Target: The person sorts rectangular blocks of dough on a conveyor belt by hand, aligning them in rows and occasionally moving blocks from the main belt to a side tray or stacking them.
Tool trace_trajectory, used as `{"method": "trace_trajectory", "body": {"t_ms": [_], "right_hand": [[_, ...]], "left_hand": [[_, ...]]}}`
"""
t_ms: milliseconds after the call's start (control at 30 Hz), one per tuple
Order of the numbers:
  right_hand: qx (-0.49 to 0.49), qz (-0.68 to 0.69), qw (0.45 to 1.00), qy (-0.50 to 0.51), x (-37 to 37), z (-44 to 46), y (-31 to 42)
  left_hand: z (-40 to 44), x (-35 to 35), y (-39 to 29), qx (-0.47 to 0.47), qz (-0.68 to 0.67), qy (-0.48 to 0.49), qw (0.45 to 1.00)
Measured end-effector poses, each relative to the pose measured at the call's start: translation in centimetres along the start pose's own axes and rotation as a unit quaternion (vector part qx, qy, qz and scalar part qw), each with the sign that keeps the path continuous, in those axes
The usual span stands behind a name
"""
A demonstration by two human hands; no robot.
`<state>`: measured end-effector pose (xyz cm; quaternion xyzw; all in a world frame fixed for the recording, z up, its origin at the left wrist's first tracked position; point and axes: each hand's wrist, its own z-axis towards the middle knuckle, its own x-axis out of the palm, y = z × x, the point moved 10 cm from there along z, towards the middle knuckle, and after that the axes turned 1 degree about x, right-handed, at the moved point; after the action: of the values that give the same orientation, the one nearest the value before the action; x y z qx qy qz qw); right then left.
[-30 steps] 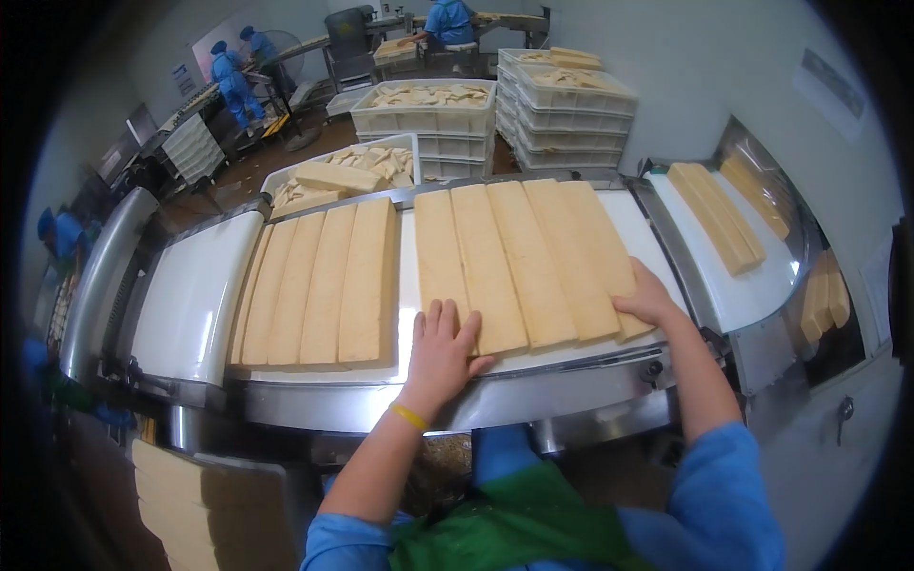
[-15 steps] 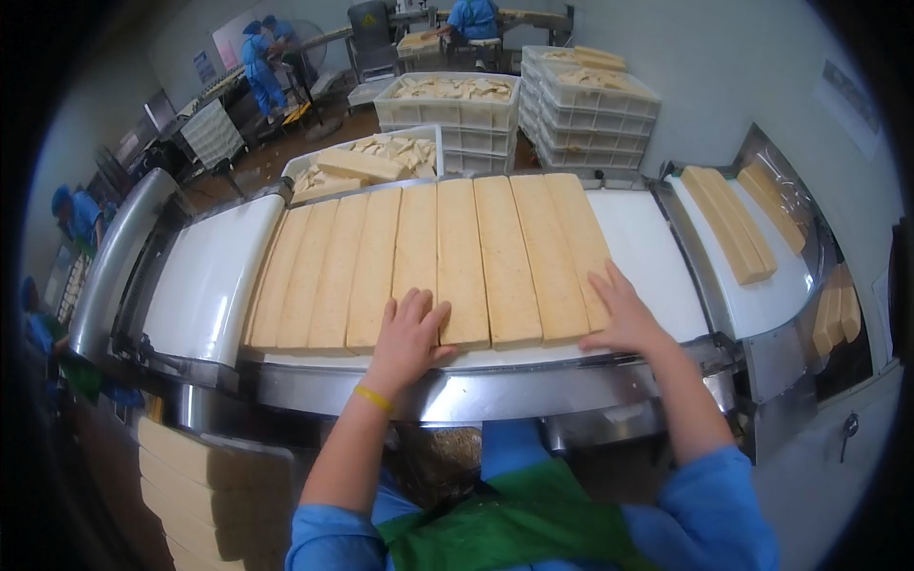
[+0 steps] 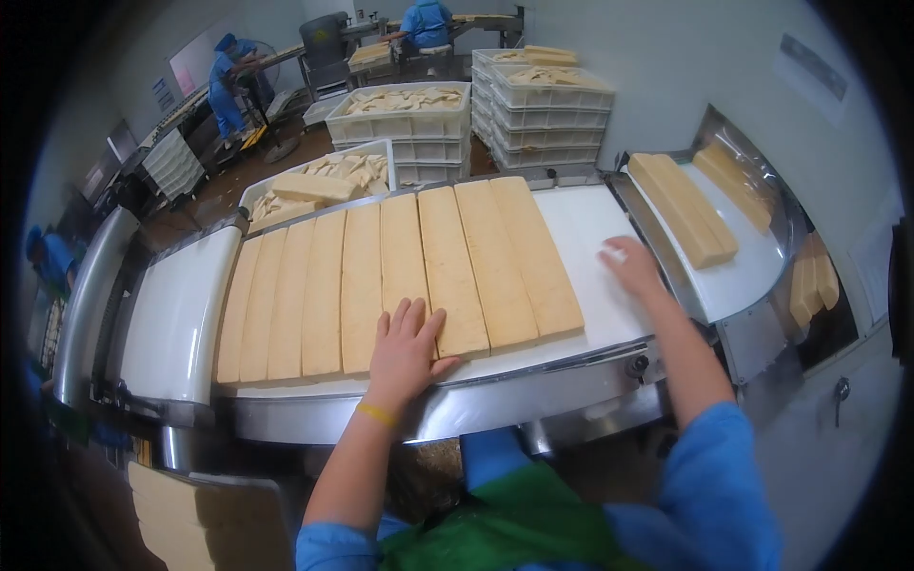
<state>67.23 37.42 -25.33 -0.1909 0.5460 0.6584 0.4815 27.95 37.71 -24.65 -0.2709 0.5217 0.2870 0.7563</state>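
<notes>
A row of long, pale-yellow bread-like loaves (image 3: pixel 367 276) lies side by side across a white belt (image 3: pixel 581 228). Flat on the near ends of the middle loaves rests my left hand (image 3: pixel 407 347), fingers spread. My right hand (image 3: pixel 635 268) is over the bare belt, right of the row and apart from it. Its fingers are bent, slightly blurred, with a white gap between them and the thumb. Beyond it, on the right-hand conveyor (image 3: pixel 738 281), a pair of joined-looking loaves (image 3: pixel 683 211) lies lengthwise.
Behind the belt stand white crates (image 3: pixel 400 127) of broken pieces and a taller crate stack (image 3: pixel 547 114). A metal rail (image 3: pixel 476 390) runs along the near edge. More loaves (image 3: pixel 200 509) sit at lower left. Co-workers in blue (image 3: pixel 227 90) are in the background.
My right hand has left the rightmost loaf and moved right over the bare belt. My left hand stays on the loaves. The view has shifted, with the scene now further left.
</notes>
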Motion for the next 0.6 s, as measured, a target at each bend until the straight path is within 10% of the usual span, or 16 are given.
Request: {"method": "trace_trajectory", "body": {"t_ms": [233, 600], "right_hand": [[0.205, -0.335, 0.902, -0.181, -12.7, -0.5, -16.4], [0.260, -0.070, 0.956, -0.114, -10.5, -4.1, -14.2]], "left_hand": [[-0.1, -0.3, 0.4, -0.010, 0.006, -0.006, 1.000], [-0.6, -0.8, 1.0, 0.003, 0.022, -0.033, 0.999]]}}
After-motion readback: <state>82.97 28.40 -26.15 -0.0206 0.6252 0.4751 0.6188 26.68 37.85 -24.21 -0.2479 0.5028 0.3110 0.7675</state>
